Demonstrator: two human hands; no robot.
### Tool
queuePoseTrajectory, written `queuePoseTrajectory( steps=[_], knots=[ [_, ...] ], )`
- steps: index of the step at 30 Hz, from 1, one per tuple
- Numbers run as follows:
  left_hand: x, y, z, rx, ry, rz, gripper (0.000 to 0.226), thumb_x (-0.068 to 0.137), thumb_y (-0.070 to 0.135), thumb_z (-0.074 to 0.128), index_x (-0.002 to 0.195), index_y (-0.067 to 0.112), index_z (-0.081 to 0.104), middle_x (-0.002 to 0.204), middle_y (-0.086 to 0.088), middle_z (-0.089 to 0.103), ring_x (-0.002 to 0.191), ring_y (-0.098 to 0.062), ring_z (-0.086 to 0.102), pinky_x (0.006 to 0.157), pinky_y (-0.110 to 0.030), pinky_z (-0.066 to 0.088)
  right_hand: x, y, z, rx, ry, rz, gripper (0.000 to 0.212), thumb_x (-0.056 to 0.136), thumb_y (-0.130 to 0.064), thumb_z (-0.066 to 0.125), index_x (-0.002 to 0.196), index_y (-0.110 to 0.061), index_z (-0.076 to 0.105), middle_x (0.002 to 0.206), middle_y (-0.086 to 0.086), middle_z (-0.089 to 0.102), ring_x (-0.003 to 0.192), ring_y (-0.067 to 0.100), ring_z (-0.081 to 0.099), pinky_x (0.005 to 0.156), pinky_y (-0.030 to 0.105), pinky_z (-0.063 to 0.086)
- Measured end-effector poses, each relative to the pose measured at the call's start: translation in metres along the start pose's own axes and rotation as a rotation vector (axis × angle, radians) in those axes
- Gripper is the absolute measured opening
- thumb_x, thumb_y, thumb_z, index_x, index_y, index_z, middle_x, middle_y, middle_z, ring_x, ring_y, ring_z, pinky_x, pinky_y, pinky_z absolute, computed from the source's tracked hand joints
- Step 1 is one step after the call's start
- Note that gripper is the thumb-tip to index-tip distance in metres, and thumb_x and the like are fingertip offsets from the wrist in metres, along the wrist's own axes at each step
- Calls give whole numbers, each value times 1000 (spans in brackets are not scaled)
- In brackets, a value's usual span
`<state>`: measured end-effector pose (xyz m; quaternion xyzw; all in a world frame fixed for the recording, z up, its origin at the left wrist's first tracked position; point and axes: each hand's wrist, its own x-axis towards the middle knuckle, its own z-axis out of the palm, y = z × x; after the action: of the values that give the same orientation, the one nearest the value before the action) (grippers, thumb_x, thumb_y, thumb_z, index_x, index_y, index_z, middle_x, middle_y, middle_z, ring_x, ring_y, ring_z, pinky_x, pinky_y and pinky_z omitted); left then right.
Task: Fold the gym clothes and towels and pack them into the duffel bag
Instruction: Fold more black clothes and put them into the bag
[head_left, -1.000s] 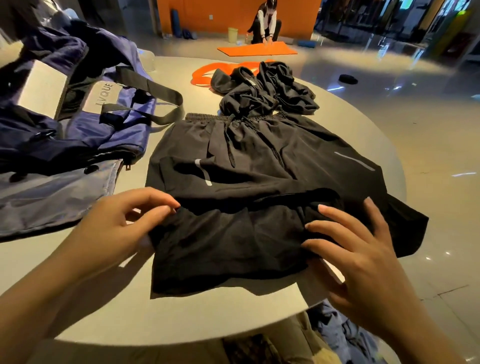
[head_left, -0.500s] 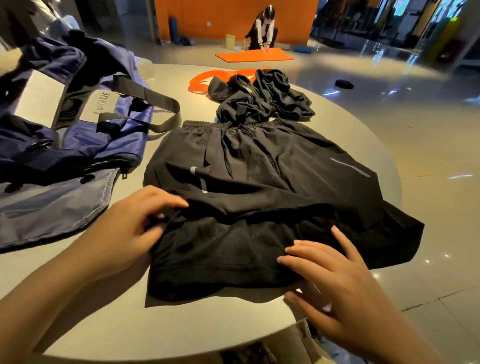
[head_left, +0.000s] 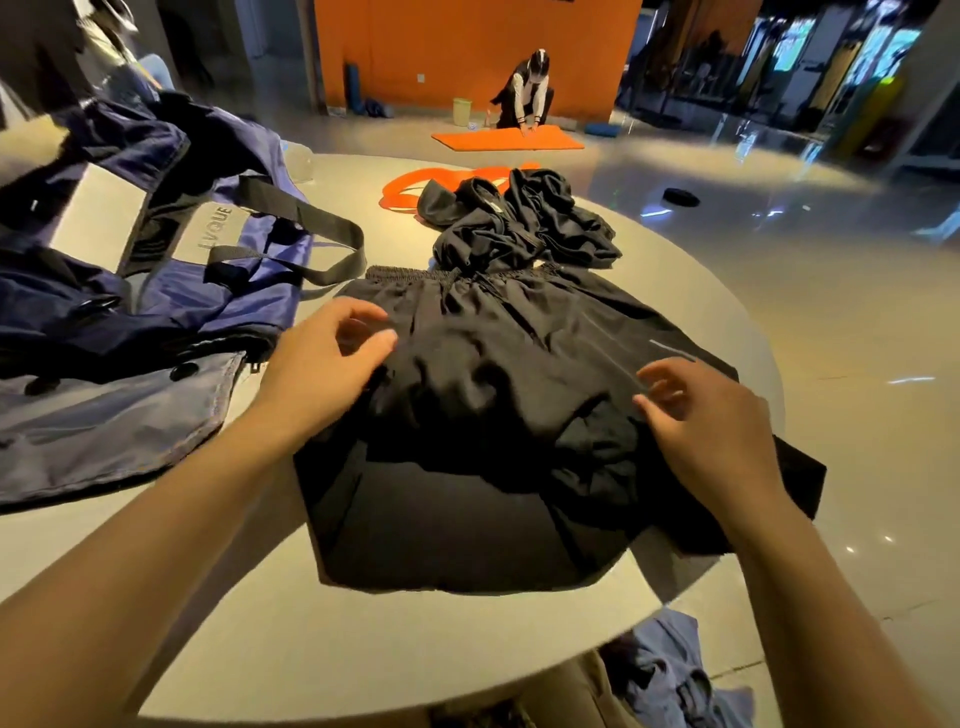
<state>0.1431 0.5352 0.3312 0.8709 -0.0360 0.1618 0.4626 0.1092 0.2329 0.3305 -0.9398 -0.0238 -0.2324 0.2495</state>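
Observation:
Black shorts (head_left: 509, 332) with an elastic waistband lie spread across the round table (head_left: 363, 639), bunched up in the middle over more black fabric (head_left: 441, 530) nearer me. My left hand (head_left: 327, 369) rests at the shorts' left edge, fingers loosely curled and thumb apart, holding nothing. Over the right leg, my right hand (head_left: 701, 415) hovers with relaxed curled fingers, also holding nothing. A crumpled black garment (head_left: 524, 228) sits behind the waistband. The navy duffel bag (head_left: 156, 296) lies open at the left, its black straps (head_left: 311, 228) draped toward the shorts.
An orange item (head_left: 405, 187) lies at the table's far side, partly under the black garment. Blue cloth (head_left: 670, 670) sits below the table's near edge. A person (head_left: 527, 93) kneels on an orange mat (head_left: 506, 139) on the glossy floor beyond.
Both hands have left the near hem and moved away from me to the middle of the shorts. The fabric between them is now bunched up.

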Motion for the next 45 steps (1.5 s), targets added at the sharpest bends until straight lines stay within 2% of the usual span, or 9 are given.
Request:
queuePoseTrajectory(
  steps=[4,8,13,19,22,31,34,39,45],
  knots=[
    [-37,-2,5,133,-220,98,56,81,57,61,132,39,44,122,13,53,111,-6,51,95,-28,41,-26,4,3,-16,17,-150,31,90,-43,56,112,-23,64,114,-4,61,104,14,56,89,36,48],
    [-52,-33,22,673,-442,260,97,68,88,3,151,38,12,157,10,21,142,-11,22,116,-33,18,-50,5,27,-109,-324,-188,68,85,-70,27,142,-34,40,149,-6,36,133,13,34,111,33,29],
    [-17,-51,18,654,-449,326,95,73,85,3,151,34,18,156,7,26,142,-13,26,114,-28,15,-37,9,39,-90,-373,-143,71,86,-72,28,148,-37,23,153,-10,28,139,11,30,115,44,27],
    [11,-59,-8,677,-384,331,88,77,79,21,148,27,30,152,-5,36,133,-27,42,108,-42,34,-46,15,9,122,-98,-152,38,93,-38,52,127,-22,56,125,-16,50,115,-6,43,95,5,31],
    [-7,-25,3,580,-175,501,61,85,51,37,133,17,54,134,-8,52,118,-29,53,98,-44,45,-62,41,-7,84,38,-27,21,92,-18,61,112,-22,64,111,-14,56,101,-7,46,82,6,37],
    [-40,59,123,556,-635,934,50,84,52,51,132,36,52,139,2,49,132,-18,41,111,-54,23,-87,89,-20,143,-50,78,53,82,-1,54,119,-40,51,124,-16,49,113,-18,40,95,13,30],
    [-38,62,146,595,-554,981,37,84,41,40,103,31,70,99,3,67,86,-22,66,76,-38,52,-80,113,-27,-15,-91,142,66,79,7,60,129,-35,51,133,-8,49,124,8,41,104,29,30],
    [-46,69,130,301,-382,811,28,89,41,47,94,24,69,84,7,67,74,-18,66,53,-35,52,-51,132,-41,-180,-88,30,32,79,-6,74,105,-25,71,102,-2,70,96,23,63,85,52,50],
    [-37,84,69,-45,-125,425,13,85,40,67,89,29,70,76,19,66,72,-1,61,63,-9,44,6,74,-56,222,-6,-33,27,90,4,54,97,-22,53,89,-12,59,83,2,57,70,5,43]
  ],
)
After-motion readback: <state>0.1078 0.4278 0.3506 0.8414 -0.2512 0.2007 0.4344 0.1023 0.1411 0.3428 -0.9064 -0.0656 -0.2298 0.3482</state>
